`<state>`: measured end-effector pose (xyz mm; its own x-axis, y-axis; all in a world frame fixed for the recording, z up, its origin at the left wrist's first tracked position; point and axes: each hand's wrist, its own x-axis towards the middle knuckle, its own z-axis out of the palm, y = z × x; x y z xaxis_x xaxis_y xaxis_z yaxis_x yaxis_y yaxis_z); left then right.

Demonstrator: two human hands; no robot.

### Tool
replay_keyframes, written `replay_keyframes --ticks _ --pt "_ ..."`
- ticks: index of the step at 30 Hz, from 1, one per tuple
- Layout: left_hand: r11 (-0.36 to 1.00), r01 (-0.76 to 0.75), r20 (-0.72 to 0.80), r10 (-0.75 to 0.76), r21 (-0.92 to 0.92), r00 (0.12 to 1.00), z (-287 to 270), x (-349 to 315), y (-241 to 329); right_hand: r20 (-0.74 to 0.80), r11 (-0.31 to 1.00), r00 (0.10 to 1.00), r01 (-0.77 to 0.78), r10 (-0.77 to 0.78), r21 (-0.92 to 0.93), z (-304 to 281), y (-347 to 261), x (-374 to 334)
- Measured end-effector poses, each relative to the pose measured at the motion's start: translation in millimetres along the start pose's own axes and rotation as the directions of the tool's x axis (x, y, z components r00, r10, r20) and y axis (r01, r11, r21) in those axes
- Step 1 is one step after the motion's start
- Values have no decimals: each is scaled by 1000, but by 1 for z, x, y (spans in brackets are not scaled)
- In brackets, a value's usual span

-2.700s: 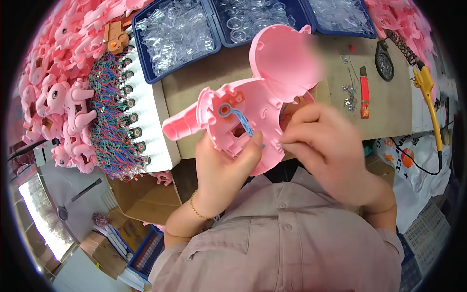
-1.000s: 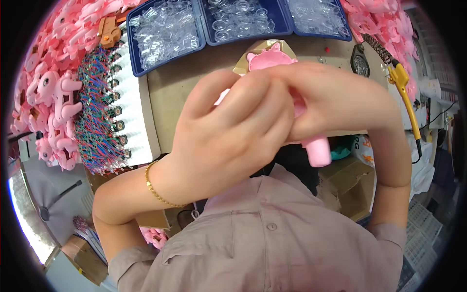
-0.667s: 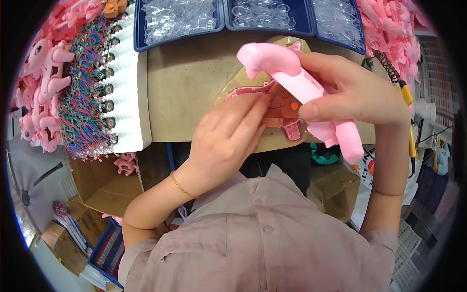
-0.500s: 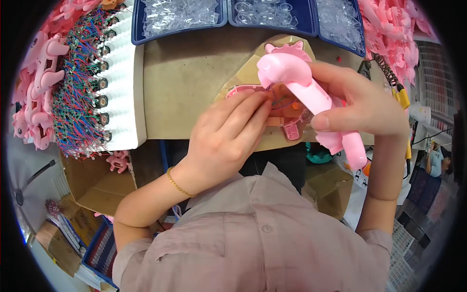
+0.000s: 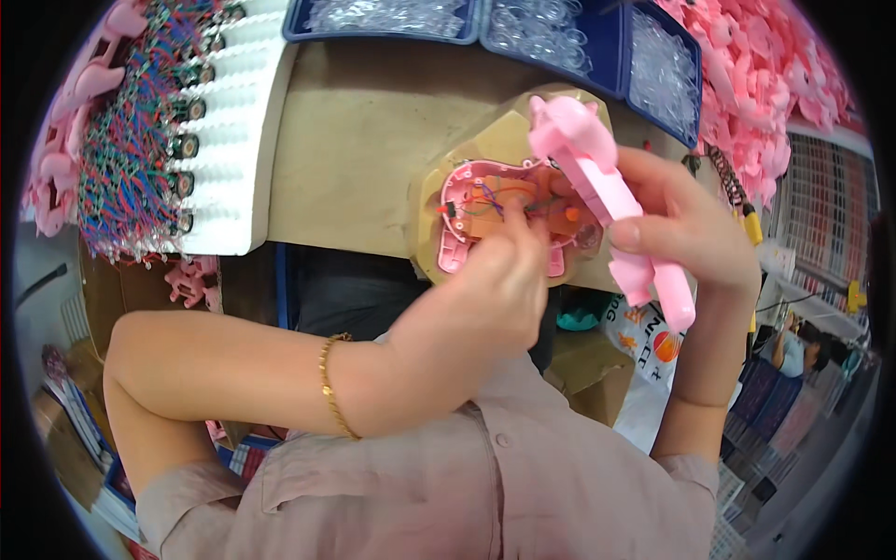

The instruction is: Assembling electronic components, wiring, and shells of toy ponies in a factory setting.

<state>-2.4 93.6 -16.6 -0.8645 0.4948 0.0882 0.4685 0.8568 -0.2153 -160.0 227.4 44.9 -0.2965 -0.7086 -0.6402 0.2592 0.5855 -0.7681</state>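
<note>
My right hand [image 5: 686, 219] grips a pink plastic toy shell half [image 5: 611, 191], holding it tilted over the right side of a tan holder [image 5: 427, 210]. A matching pink shell half [image 5: 452, 254] lies open in that holder, with an orange-brown inside and thin coloured wires [image 5: 487, 194] across it. My left hand [image 5: 490, 280] reaches in from the near side, fingertips pinched together on wires near the middle of the open half. The fingers are slightly blurred and cover part of the inside. Behind the raised half, the right part of the open shell is partly hidden.
Blue trays [image 5: 411, 37] of clear plastic parts line the back. A white ridged foam tray [image 5: 247, 140] with wired round speakers stands left. Pink toy parts [image 5: 756, 75] pile up at the right, near a coiled cord [image 5: 726, 177]. Cardboard boxes sit below the table edge.
My left hand has shifted right and nearer, its elbow swinging outward, uncovering the left of the open shell. The raised half remains in my right hand. The whole view has shifted somewhat.
</note>
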Motion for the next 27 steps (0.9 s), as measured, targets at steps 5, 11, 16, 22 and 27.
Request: replay_keyframes --ticks 5,11,16,22,27 --pt "908 -68 42 55 413 998 6 14 21 -186 999 982 3 -10 -35 13 18 -13" --pt "911 128 27 -150 393 988 22 14 45 -220 820 957 30 -189 -571 29 -11 3" --pt "916 377 -4 -381 -135 925 37 -15 42 266 245 868 390 -419 -887 14 7 33" --pt "432 143 -60 -423 -891 904 43 -70 5 208 231 888 321 -410 -918 14 15 25" --pt "604 356 -195 -659 -713 727 61 -58 -8 199 198 893 298 -405 -934 18 14 28"
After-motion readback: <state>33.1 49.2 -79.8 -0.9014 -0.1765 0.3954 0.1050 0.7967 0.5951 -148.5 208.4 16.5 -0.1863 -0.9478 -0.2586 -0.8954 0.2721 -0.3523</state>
